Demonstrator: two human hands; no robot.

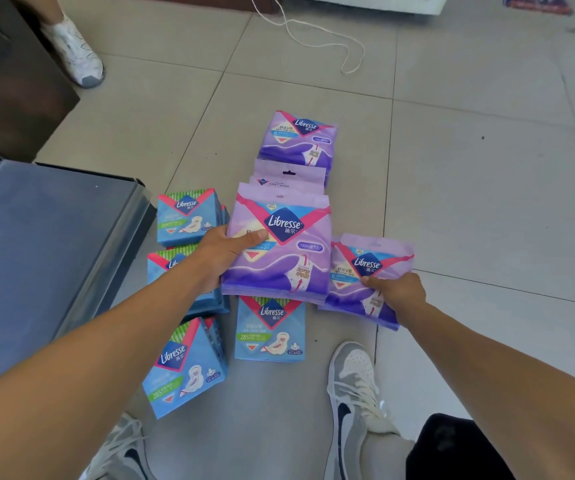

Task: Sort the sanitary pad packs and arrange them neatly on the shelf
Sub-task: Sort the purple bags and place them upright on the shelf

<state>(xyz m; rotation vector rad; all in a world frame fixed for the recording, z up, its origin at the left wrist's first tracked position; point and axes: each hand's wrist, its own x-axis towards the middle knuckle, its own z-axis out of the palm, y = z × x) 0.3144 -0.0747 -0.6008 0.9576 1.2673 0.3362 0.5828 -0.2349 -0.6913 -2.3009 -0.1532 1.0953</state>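
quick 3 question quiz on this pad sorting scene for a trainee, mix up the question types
1. True or false: the left hand grips a blue pack.
2. Which colour of pack does the right hand hold? A) blue B) purple C) green
3. Fill in: the grey shelf lies to the person's ____ side.

Key
1. False. It grips a large purple pack; the blue packs lie on the floor.
2. B, a smaller purple pack.
3. Left.

white cord (317, 32) on tiled floor (469, 168); bystander's white sneaker (76, 51).
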